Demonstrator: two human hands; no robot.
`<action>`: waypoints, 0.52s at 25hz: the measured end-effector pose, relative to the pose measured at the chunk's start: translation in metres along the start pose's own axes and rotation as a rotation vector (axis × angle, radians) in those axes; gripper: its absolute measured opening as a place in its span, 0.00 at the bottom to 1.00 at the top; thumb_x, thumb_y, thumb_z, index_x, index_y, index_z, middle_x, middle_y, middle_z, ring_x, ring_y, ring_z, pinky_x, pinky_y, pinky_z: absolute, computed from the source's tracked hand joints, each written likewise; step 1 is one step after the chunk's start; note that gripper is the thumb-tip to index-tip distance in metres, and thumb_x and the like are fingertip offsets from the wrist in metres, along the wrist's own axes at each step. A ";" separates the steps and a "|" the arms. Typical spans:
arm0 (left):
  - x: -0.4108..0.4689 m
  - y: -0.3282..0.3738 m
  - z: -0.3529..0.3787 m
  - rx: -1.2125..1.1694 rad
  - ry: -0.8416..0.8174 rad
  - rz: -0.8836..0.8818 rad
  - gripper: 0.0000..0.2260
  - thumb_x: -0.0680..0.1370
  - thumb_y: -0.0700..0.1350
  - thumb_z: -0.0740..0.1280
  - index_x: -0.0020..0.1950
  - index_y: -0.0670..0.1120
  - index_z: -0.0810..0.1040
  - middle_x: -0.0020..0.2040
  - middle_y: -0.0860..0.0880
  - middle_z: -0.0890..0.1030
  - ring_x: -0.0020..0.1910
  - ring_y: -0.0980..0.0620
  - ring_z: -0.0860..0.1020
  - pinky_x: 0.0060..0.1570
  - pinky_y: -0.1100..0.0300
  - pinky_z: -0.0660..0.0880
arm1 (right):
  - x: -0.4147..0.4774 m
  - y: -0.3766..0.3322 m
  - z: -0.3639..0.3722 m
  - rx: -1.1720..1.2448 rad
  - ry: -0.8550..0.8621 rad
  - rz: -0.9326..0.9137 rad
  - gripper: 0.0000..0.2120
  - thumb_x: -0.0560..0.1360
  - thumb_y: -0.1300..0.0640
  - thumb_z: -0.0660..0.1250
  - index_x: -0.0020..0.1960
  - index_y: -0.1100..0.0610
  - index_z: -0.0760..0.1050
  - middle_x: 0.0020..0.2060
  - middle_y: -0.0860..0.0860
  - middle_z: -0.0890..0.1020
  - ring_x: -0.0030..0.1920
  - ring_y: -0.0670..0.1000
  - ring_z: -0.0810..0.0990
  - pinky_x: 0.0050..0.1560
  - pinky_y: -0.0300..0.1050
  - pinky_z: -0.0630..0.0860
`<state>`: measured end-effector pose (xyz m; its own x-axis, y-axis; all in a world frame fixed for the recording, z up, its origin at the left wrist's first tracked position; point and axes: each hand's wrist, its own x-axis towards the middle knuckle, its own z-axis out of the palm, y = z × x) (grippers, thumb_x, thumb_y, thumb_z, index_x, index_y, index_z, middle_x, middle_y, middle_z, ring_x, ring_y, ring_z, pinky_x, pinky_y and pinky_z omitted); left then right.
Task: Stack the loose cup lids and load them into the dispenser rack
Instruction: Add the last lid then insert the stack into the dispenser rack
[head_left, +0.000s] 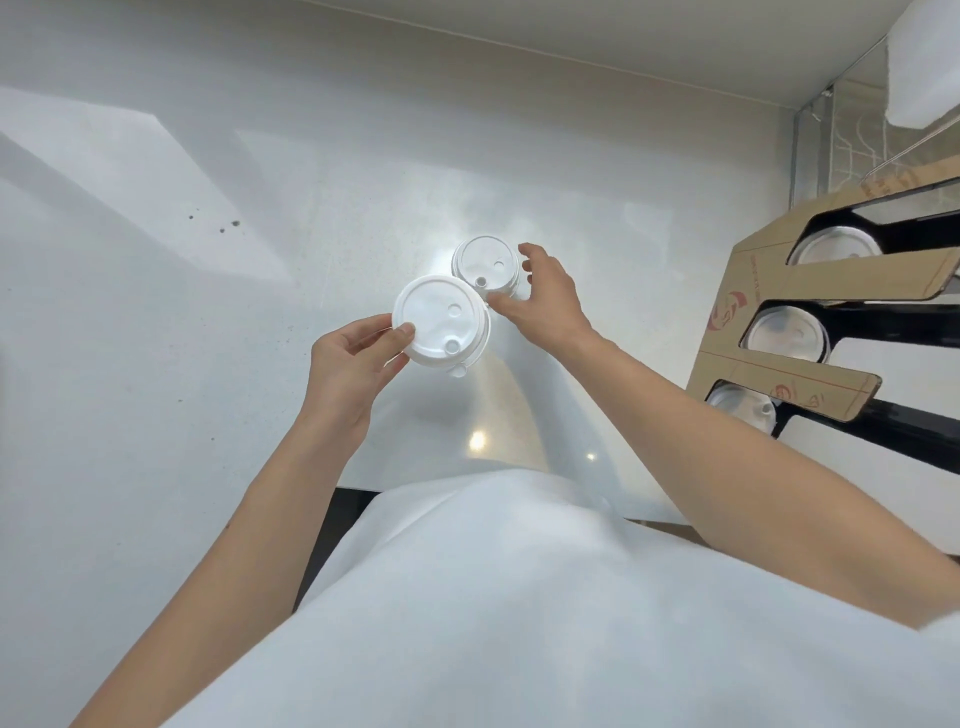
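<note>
My left hand (358, 358) holds a small stack of white cup lids (439, 322) above the counter, thumb on the top lid's rim. Just behind it, a second stack of white lids (485, 267) stands on the white counter (208, 291). My right hand (545, 296) reaches to that second stack with fingers spread around its right side, thumb near its front edge; whether it grips the stack I cannot tell. The cardboard dispenser rack (810, 291) stands at the right, with lids showing in its three slots.
The counter's front edge (358, 491) runs just ahead of my body, with a dark gap below it. A wall rises behind the counter. A glass panel (831, 156) and a white object (924, 67) sit at the upper right, behind the rack.
</note>
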<state>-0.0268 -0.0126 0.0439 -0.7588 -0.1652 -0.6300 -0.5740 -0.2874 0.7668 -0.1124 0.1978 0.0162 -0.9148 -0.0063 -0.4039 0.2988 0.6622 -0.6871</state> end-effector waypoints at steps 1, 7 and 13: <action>0.002 0.001 -0.002 0.000 0.003 -0.005 0.16 0.77 0.39 0.73 0.64 0.37 0.80 0.61 0.40 0.84 0.62 0.47 0.83 0.64 0.56 0.79 | 0.007 0.000 0.002 -0.051 -0.022 -0.003 0.36 0.74 0.52 0.71 0.77 0.55 0.58 0.70 0.56 0.68 0.72 0.55 0.66 0.65 0.44 0.64; 0.016 0.006 -0.013 0.007 0.008 -0.027 0.17 0.77 0.40 0.74 0.64 0.37 0.80 0.60 0.41 0.84 0.62 0.47 0.83 0.64 0.55 0.79 | 0.038 -0.001 0.007 -0.292 -0.109 -0.024 0.43 0.72 0.50 0.74 0.79 0.56 0.53 0.75 0.56 0.62 0.75 0.59 0.60 0.68 0.52 0.65; 0.024 0.010 -0.017 -0.008 0.033 -0.038 0.17 0.77 0.40 0.74 0.64 0.37 0.80 0.60 0.41 0.85 0.61 0.47 0.83 0.63 0.55 0.79 | 0.050 -0.002 0.012 -0.379 -0.134 -0.044 0.42 0.71 0.48 0.75 0.77 0.56 0.57 0.72 0.55 0.65 0.72 0.59 0.62 0.62 0.53 0.68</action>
<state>-0.0452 -0.0355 0.0345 -0.7260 -0.1852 -0.6623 -0.5994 -0.3017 0.7414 -0.1552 0.1870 -0.0103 -0.8737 -0.1218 -0.4709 0.1155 0.8885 -0.4441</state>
